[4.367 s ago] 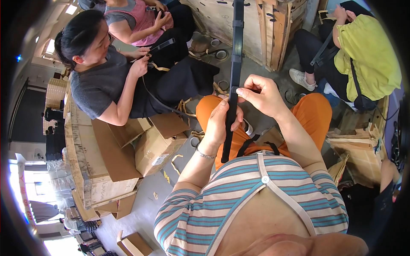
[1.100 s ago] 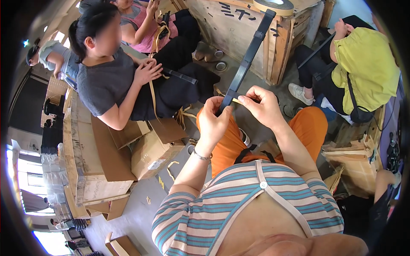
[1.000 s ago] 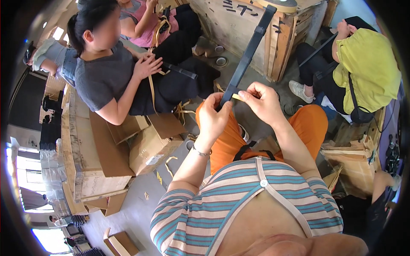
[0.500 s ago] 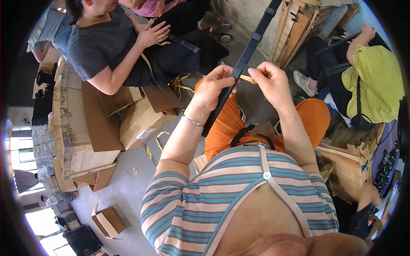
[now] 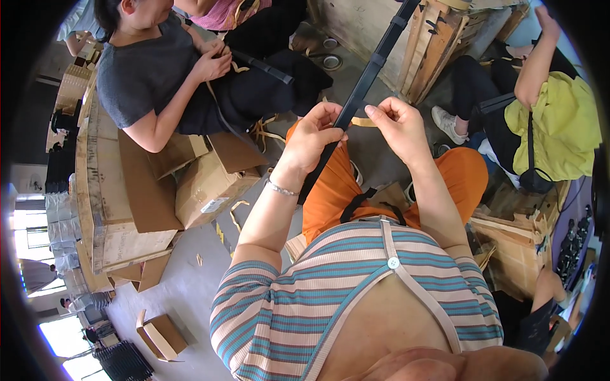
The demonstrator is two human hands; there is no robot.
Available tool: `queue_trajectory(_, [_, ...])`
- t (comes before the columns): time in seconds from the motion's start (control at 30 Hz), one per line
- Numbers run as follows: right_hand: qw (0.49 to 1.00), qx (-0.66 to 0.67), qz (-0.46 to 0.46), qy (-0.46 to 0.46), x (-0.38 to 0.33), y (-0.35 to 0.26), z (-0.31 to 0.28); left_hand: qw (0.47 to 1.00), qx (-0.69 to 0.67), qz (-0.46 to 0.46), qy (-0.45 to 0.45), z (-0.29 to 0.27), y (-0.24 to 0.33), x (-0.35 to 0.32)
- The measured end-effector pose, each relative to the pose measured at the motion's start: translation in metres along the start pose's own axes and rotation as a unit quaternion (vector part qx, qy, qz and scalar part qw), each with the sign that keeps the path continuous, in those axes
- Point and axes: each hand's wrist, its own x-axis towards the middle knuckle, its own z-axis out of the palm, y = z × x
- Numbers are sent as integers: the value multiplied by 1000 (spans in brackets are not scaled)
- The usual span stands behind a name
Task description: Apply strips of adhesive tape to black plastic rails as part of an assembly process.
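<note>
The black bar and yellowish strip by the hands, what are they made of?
The black bar looks like plastic or coated metal: straight, with a slight sheen. The yellowish strip could be paper or tape backing: it looks thin and dull.

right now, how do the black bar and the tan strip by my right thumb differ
The black bar looks long and straight, while the tan strip shows only as a short piece. The left hand grips the black bar; the right hand pinches the tan strip. Both are narrow.

A bar (image 5: 365, 82) lies between left hand (image 5: 311, 140) and right hand (image 5: 403, 130); leftward stands a cardboard carton (image 5: 213, 183). Ahead stands a wooden crate (image 5: 356, 28).
</note>
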Motion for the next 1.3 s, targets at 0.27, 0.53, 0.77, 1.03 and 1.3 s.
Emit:
queue_trajectory(0.27, [998,-40,-28,37,-8,-12,0,985,140,82,64,10,-10,-3])
queue_trajectory(0.53, [995,39,-67,57,-14,-24,-4,991,79,75,83,11,-2,-8])
queue_trajectory(0.77, [995,40,-60,61,-7,-18,4,992,84,75,59,19,3,-14])
queue_trajectory(1.03, [994,64,-44,74,-5,-13,10,993,63,87,50,22,2,-14])
queue_trajectory(1.3, [993,65,-45,83,-4,-15,12,994,61,82,49,21,1,-14])
